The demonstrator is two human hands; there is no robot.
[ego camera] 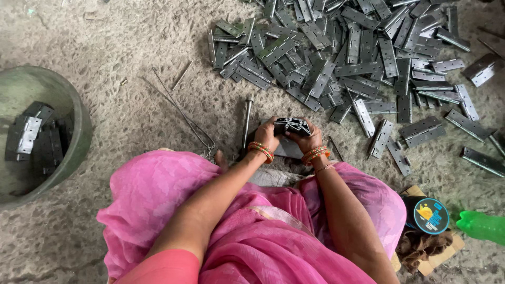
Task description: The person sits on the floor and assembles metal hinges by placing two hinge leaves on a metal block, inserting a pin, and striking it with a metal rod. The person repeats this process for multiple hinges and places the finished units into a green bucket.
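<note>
Two hands meet over one dark metal hinge (pixel 292 125), held just above a flat grey block (pixel 288 148) on the sandy floor (pixel 131 105). My left hand (pixel 267 134) grasps the hinge's near-left end with fingers curled over it; my right hand (pixel 306 139) clasps the other end, thumb on top. Both wrists wear orange and red bangles (pixel 261 151), and pink cloth (pixel 158 200) covers my lap below.

As I judge it, the work goes best if both hands keep the hinge level and centred over the block, leaves lined up so the knuckles sit true, with the grip near the ends so the middle stays visible. Fingertips should stay off the barrel line, where they could be pinched.

Counting what I can:
- one hinge in hand;
- one large heap of grey hinges (pixel 336 58) well ahead and to the right, too many and too overlapped to count, several dozen at a guess;
- about a dozen loose hinges scattered at the right edge;
- one green tub (pixel 79 131) at the left holding a handful of dark hinges, perhaps five or six;
- one long steel rod (pixel 246 122) lying just left of the hands;
- one bent wire (pixel 187 118) further left;
- one round black tin (pixel 430 215) with a blue label and one green bottle (pixel 483 226) at the right.
</note>
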